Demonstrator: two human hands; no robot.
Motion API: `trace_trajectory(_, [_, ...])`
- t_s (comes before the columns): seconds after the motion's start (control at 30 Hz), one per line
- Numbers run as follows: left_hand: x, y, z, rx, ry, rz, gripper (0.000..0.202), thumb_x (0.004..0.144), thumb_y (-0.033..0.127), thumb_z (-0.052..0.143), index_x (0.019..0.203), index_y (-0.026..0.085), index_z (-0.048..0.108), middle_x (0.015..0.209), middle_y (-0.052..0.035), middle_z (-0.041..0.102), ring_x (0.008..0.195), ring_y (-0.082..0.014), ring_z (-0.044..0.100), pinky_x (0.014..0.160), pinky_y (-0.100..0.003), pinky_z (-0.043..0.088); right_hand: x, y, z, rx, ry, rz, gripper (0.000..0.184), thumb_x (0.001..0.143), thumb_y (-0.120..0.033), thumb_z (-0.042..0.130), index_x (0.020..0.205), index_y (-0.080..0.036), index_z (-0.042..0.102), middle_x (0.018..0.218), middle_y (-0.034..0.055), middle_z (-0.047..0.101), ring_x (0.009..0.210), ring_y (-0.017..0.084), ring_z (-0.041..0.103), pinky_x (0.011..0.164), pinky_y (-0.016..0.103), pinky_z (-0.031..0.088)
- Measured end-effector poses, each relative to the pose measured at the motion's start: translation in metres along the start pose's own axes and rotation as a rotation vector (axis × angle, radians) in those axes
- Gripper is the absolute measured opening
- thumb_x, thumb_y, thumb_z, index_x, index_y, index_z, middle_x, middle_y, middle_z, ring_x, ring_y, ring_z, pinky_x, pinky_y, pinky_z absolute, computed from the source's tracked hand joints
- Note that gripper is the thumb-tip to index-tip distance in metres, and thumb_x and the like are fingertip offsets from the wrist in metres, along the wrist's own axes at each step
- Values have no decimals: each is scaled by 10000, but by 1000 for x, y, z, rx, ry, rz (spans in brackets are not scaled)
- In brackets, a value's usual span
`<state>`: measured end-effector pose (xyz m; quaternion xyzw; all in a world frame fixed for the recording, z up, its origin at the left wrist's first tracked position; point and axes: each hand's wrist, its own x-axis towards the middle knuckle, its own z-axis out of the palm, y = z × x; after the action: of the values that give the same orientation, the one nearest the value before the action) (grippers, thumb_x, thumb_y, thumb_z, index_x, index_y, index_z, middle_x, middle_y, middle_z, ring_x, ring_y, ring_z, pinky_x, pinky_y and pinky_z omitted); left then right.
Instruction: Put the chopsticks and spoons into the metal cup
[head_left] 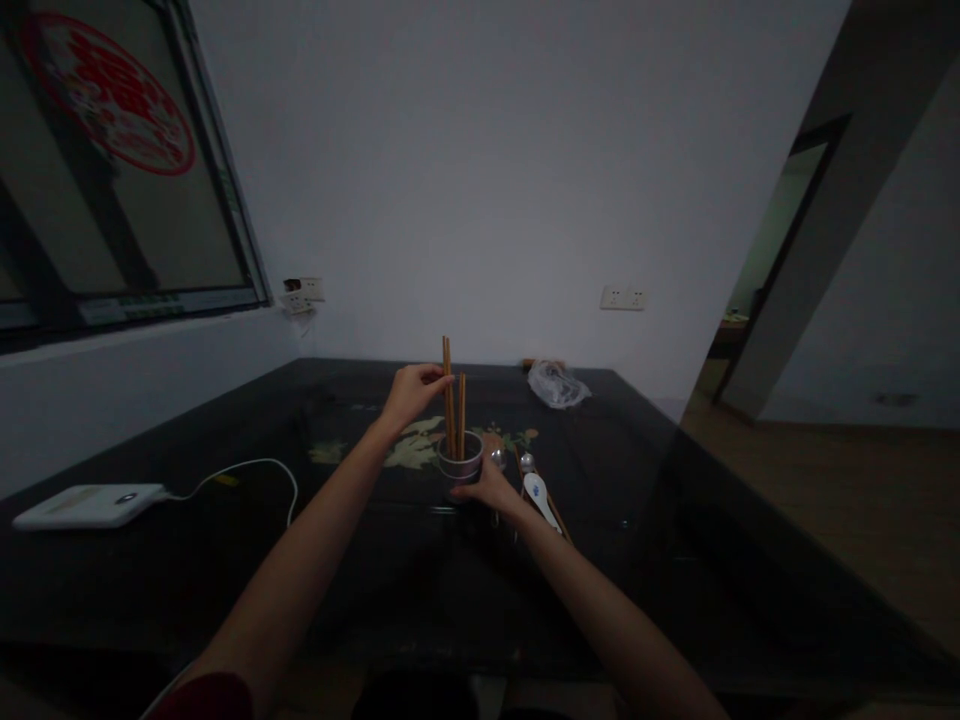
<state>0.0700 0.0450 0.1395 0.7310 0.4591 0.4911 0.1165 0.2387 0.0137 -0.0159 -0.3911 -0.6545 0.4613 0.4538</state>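
My left hand (412, 392) is pinching the taller chopsticks (448, 385) between thumb and fingers, partway along their length. They stand nearly upright, their lower ends inside a small round cup (460, 466) near the middle of the dark worktop (637, 570). Just beside them in the cup I see shorter chopsticks (462, 410), also upright. My right hand (489, 484) has its fingers curled around the cup's lower right side, thumb in front; from here I cannot tell whether the base is touching the surface below.

To the right of the cup I have a shiny metal spoon (497, 457), then a white spoon (535, 488) with a blue mark in its bowl, lying near my right forearm. Farther back, near the wall, sits a crumpled clear plastic bag (556, 386). Well off to the left lies a white power bank (88, 507), with a white cable (264, 461) plugged in.
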Motion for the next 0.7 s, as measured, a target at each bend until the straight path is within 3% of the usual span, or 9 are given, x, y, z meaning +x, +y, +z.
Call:
trace_trajectory(0.23, [-4, -13, 10, 86, -129, -32, 256, 752, 364, 581, 740, 137, 698, 713, -60, 700, 675, -176, 629, 609, -242, 430, 0, 1, 3, -19, 41, 26, 813, 458, -184, 814, 1190, -186, 462, 1175, 84, 601, 1103, 247, 549, 968, 415, 410])
trace_trajectory(0.7, [-15, -37, 34, 45, -194, -127, 314, 724, 433, 593, 739, 135, 695, 669, -57, 693, 630, -175, 627, 563, -233, 440, -6, 1, -2, -4, 27, 45, 817, 451, -163, 819, 1190, -170, 470, 1170, 94, 606, 1082, 250, 566, 953, 413, 423])
